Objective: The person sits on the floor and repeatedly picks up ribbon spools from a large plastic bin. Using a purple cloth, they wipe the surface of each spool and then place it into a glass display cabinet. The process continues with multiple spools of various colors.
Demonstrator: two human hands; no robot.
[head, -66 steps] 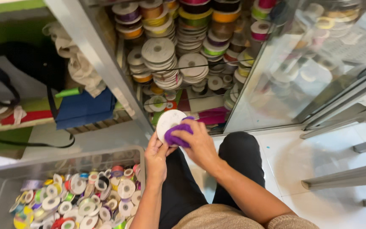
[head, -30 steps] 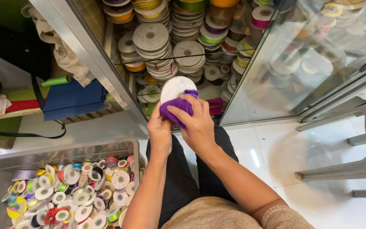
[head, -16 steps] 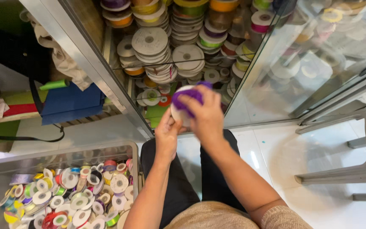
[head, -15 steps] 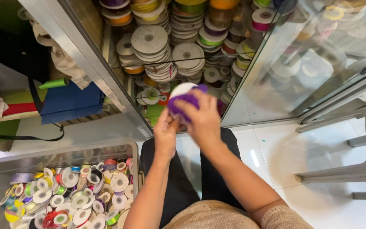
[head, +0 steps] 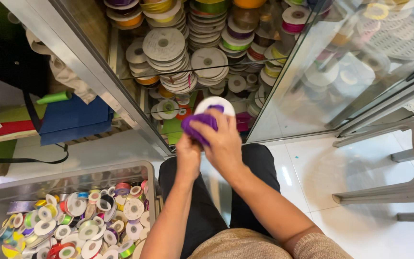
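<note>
at the far left, a clear plastic bin [head: 150, 192] sits on the floor, heaped with small ribbon spools [head: 80, 225] in many colours. just above it a folded blue cloth [head: 75, 120] lies on a low shelf's front edge. moving right, the left hand [head: 188, 154] reaches up from the person's lap, its grip closed on the lower edge of a purple ribbon spool [head: 207, 115] with a white round face. the right hand [head: 221, 139] covers the spool from the right, fingers curled shut over the purple ribbon. the spool is held in the air, just in front of the open glass cabinet's [head: 274, 72] bottom shelf. behind it, flat ribbon reels [head: 164, 45] stand stacked on the glass shelves. far right, a white plastic stool [head: 408, 177] rests on the tiled floor.
</note>
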